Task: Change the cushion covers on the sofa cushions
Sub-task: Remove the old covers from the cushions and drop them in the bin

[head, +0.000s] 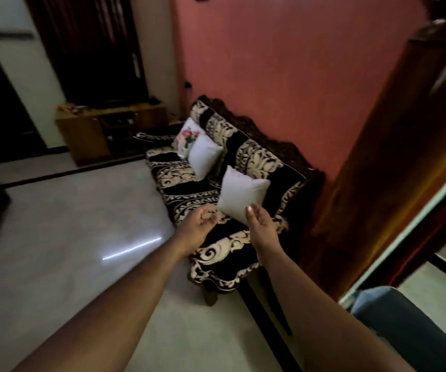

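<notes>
A plain white cushion [240, 196] leans against the back of the black-and-cream patterned sofa [189, 189] at its near end. Both my arms stretch toward it. My left hand [199, 224] hovers just left of the cushion's lower corner, fingers loosely curled and holding nothing. My right hand [259, 224] is raised in front of the cushion's bottom edge, fingers straight, holding nothing; whether it touches the cushion I cannot tell. A second plain white cushion [204, 155] stands farther along the seat, and behind it sits a floral-covered cushion [187, 136].
A pink wall rises behind the sofa. A dark wooden door frame [393, 170] stands to the right. A wooden cabinet [103, 130] sits beyond the sofa's far end. Pale shiny floor [82, 224] spreads to the left. Blue fabric [404, 326] shows at lower right.
</notes>
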`<move>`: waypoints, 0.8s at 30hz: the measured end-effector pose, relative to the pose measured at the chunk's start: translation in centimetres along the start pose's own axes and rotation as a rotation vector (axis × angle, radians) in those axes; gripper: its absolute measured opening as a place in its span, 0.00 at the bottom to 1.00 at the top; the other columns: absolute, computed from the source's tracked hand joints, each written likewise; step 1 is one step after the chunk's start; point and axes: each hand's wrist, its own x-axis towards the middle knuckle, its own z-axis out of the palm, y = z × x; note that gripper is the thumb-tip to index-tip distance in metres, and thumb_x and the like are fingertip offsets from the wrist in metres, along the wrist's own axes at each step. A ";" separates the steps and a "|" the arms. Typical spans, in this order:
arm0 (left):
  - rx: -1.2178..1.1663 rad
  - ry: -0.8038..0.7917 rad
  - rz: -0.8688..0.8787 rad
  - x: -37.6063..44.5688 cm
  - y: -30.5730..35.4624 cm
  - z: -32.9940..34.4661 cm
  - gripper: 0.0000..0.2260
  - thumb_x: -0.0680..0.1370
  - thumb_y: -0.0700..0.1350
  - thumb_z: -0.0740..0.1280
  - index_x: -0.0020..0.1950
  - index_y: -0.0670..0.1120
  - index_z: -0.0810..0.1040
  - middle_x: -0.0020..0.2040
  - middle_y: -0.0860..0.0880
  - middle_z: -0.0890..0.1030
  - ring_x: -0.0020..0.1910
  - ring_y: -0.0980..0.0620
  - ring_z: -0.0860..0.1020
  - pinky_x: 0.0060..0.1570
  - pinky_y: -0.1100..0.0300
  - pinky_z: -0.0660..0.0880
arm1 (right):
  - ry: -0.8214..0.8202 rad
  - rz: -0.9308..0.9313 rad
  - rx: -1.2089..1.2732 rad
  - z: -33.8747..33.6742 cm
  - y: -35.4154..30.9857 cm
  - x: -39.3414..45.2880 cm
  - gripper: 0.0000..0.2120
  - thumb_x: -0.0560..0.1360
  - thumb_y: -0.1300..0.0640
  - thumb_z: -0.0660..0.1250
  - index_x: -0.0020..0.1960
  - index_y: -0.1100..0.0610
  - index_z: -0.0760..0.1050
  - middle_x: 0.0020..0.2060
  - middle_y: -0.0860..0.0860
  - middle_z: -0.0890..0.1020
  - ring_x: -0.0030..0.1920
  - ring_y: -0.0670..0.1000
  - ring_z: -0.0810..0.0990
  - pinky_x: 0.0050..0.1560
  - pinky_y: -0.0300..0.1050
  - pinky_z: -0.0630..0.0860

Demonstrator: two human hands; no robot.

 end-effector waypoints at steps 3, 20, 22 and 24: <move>-0.053 0.095 0.021 -2.0 -0.2 -6.0 0.29 0.81 0.55 0.65 0.79 0.47 0.62 0.69 0.47 0.75 0.57 0.58 0.77 0.52 0.69 0.74 | -0.090 -0.060 -0.029 6.1 -2.2 -0.2 0.21 0.83 0.48 0.62 0.73 0.54 0.69 0.62 0.45 0.75 0.66 0.45 0.72 0.59 0.33 0.68; -0.001 0.298 0.015 10.3 -2.0 -24.8 0.31 0.81 0.56 0.64 0.80 0.46 0.61 0.76 0.48 0.68 0.64 0.57 0.70 0.58 0.65 0.68 | -0.248 -0.106 0.046 26.9 -5.3 15.6 0.23 0.82 0.45 0.63 0.74 0.52 0.67 0.69 0.50 0.74 0.67 0.48 0.73 0.66 0.47 0.70; 0.017 0.289 0.006 13.8 -2.2 -26.4 0.30 0.80 0.58 0.64 0.79 0.47 0.62 0.75 0.50 0.69 0.64 0.58 0.71 0.57 0.66 0.69 | -0.233 -0.079 0.068 28.6 -5.3 19.4 0.23 0.82 0.44 0.62 0.74 0.51 0.67 0.69 0.49 0.74 0.67 0.48 0.72 0.65 0.47 0.70; 0.048 0.285 -0.018 17.5 -2.5 -28.3 0.33 0.79 0.61 0.64 0.80 0.49 0.61 0.77 0.50 0.66 0.67 0.57 0.70 0.60 0.63 0.69 | -0.239 -0.044 0.088 30.2 -5.3 23.4 0.23 0.82 0.44 0.62 0.74 0.50 0.67 0.68 0.48 0.73 0.66 0.48 0.72 0.65 0.48 0.69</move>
